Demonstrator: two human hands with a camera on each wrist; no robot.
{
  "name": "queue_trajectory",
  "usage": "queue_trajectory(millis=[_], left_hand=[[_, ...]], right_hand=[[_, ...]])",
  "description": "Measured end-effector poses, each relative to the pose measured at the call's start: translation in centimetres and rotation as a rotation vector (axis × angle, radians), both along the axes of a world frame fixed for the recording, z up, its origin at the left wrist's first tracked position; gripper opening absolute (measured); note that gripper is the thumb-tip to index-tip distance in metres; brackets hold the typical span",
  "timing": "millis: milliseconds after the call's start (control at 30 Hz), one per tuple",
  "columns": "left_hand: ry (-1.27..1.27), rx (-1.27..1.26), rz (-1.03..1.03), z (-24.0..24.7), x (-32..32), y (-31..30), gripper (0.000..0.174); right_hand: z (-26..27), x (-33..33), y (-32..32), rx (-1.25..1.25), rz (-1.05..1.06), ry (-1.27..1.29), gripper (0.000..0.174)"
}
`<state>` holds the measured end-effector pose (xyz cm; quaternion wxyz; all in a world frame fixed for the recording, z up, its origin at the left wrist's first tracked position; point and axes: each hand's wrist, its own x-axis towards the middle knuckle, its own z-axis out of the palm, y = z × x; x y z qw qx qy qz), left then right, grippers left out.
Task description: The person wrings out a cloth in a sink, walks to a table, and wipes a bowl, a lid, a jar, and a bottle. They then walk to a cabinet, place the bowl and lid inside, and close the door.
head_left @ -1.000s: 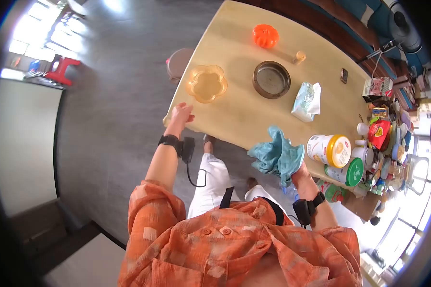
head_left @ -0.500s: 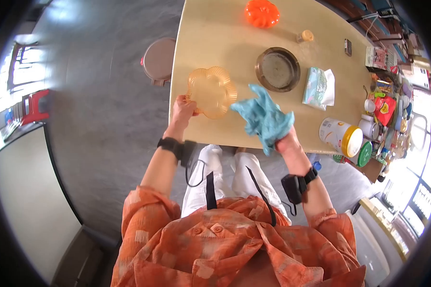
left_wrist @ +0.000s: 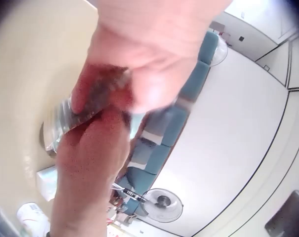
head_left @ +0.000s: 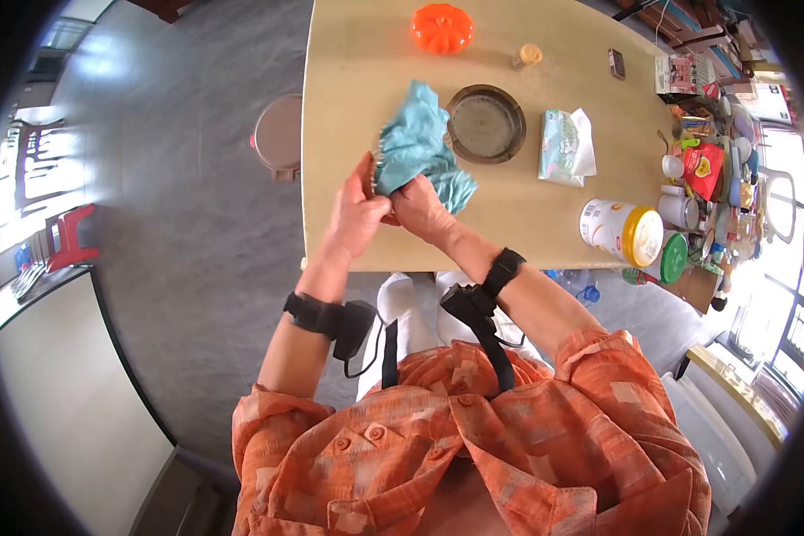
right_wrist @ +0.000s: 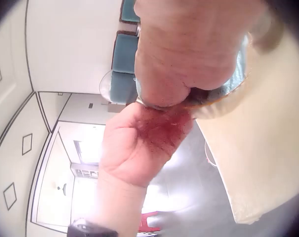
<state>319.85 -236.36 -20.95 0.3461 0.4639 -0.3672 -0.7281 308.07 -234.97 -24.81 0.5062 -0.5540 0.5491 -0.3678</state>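
A blue cloth (head_left: 415,143) covers most of the clear amber flower-shaped dish, whose ridged edge (head_left: 378,165) shows in the head view beside the left hand (head_left: 359,213). That hand grips the dish's rim, thumb toward the body. Against the dish the right hand (head_left: 420,207) holds the bunched cloth, its fingers partly hidden in the folds. Both hands meet above the table's near left part. In the left wrist view the dish's ridged side (left_wrist: 65,121) appears between the hands. The right wrist view shows the dish's edge (right_wrist: 216,106) under the right hand (right_wrist: 189,49).
On the table (head_left: 357,54) stand an orange pumpkin-shaped dish (head_left: 442,29), a small jar (head_left: 528,56), a round ashtray-like bowl (head_left: 486,124), a tissue pack (head_left: 563,147) and a yellow-lidded tub (head_left: 621,232). Assorted containers crowd the right side. A round stool (head_left: 280,134) is left of the table.
The left hand has taken the amber dish by its rim and lifted it off the table. The right hand has moved left with the cloth, which now lies over the dish.
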Motion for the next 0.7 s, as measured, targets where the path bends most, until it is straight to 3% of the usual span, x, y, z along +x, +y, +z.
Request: queue_trajectory(millis=[33, 100, 167, 200, 233, 300, 333, 367, 433, 500, 567, 600, 667, 700], left_hand=[[-0.001, -0.008, -0.002, 0.9, 0.2, -0.4, 0.066], [0.041, 0.036, -0.026, 2.2, 1.3, -1.3, 0.067], [0.047, 0.006, -0.064, 3.3, 1.4, -1.8, 0.067], [0.042, 0.013, -0.081, 3.7, 1.4, -1.8, 0.068], [0.035, 0.020, -0.099, 4.1, 1.3, -1.8, 0.068], [0.023, 0.030, -0.138, 4.5, 1.0, -1.5, 0.071], [0.000, 0.060, -0.165, 4.5, 0.9, -1.3, 0.073], [-0.023, 0.090, -0.191, 4.4, 0.7, -1.1, 0.075], [-0.052, 0.099, -0.229, 4.1, 0.3, -0.5, 0.076], [-0.112, 0.151, -0.209, 4.0, 0.1, -0.2, 0.075], [-0.097, 0.163, -0.194, 4.1, -0.3, 0.0, 0.075], [-0.079, 0.179, -0.177, 4.1, -0.5, 0.1, 0.075], [-0.045, 0.244, -0.146, 4.1, -1.2, 0.8, 0.074], [-0.011, 0.310, -0.115, 4.1, -1.3, 1.0, 0.072]], right_hand=[[0.6, -0.1, -0.2, -0.085, 0.037, 0.091, 0.028], [0.4, -0.9, 0.0, -0.087, 0.089, 0.033, 0.027], [1.4, -1.2, 1.5, -0.332, 0.132, 0.086, 0.028], [1.8, -1.5, 2.0, -0.172, 0.132, -0.033, 0.028], [2.2, -2.4, 2.1, -0.177, 0.128, -0.034, 0.028], [3.1, -4.6, 2.7, -0.086, 0.371, 0.159, 0.026], [3.3, -5.1, 2.9, -0.160, 0.351, 0.321, 0.025], [3.4, -5.7, 2.8, -0.159, 0.342, 0.323, 0.025], [5.0, -6.7, 1.6, 0.122, 0.738, 0.837, 0.024], [4.7, -7.5, 0.6, 0.097, 0.697, 0.885, 0.023], [4.4, -8.2, -0.7, 0.065, 0.445, 0.937, 0.023], [4.2, -8.1, -1.1, 0.068, 0.441, 0.935, 0.023], [3.7, -6.9, -2.2, 0.042, 0.065, 0.734, 0.021], [3.1, -6.1, -2.4, 0.041, 0.064, 0.732, 0.021]])
